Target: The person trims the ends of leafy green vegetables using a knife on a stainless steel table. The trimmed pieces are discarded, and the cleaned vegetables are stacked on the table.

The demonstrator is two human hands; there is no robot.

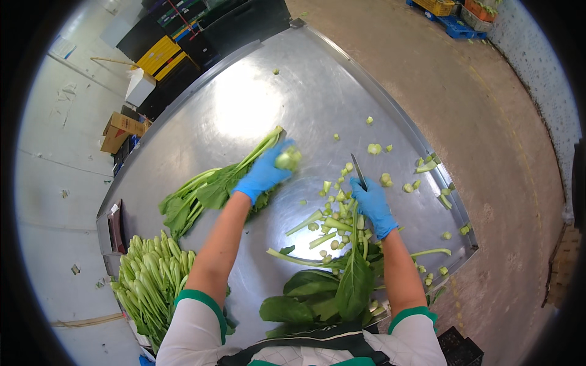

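Blue gloves cover both hands. My left hand (pixel 268 170) is closed around a leafy green vegetable, its pale base (pixel 288 158) blurred at the fingers. Beside and under that hand, a bunch of long-stalked leafy greens (pixel 206 187) lies on the metal table (pixel 316 96). My right hand (pixel 374 203) grips a knife (pixel 359 171), blade pointing away from me; the handle is hidden in the palm. A large leaf (pixel 355 288) has its stalk reaching up to the right fingers; I cannot tell whether they hold it. Cut stalk pieces (pixel 339 224) are scattered around this hand.
A pile of greens (pixel 153 270) sits at the near left, stalk ends up. Loose dark leaves (pixel 302 302) lie against my front. A raised rim (pixel 398 114) borders the table. Stacked crates (pixel 160 57) and a cardboard box (pixel 120 130) stand beyond the left edge.
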